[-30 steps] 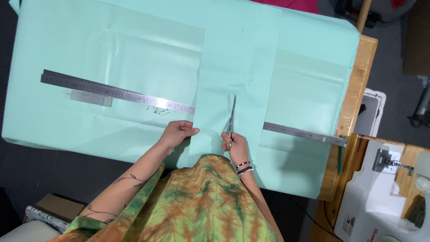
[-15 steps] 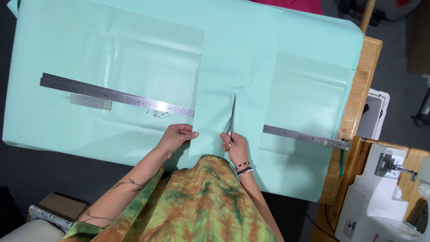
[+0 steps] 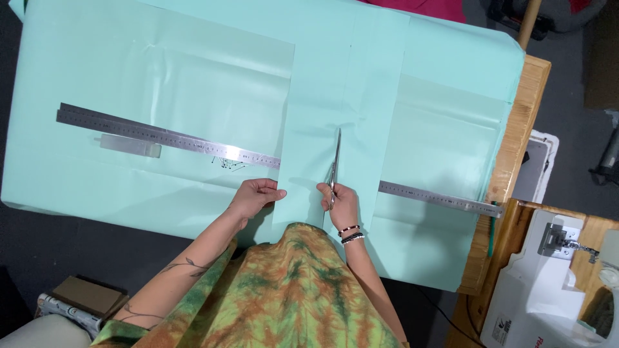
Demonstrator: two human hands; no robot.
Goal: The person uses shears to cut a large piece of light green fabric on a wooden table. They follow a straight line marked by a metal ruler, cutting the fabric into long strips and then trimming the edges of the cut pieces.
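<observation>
A mint-green fabric strip (image 3: 348, 96) lies lengthwise over a mint-green sheet (image 3: 161, 77) that covers the table. My right hand (image 3: 340, 203) grips steel scissors (image 3: 335, 161), blades pointing away from me into the strip's near part. My left hand (image 3: 255, 195) holds the strip's left near edge, fingers curled on it. A long steel ruler (image 3: 167, 138) runs across the table, passes under the strip and comes out at the right (image 3: 438, 198).
A short clear ruler (image 3: 129, 145) lies below the long ruler at left. The wooden table edge (image 3: 516, 161) shows at right. A white sewing machine (image 3: 548, 283) stands at lower right. A cardboard box (image 3: 84, 296) sits at lower left.
The scissors and my right hand have edged slightly forward along the strip. My left hand has stayed at the strip's left edge.
</observation>
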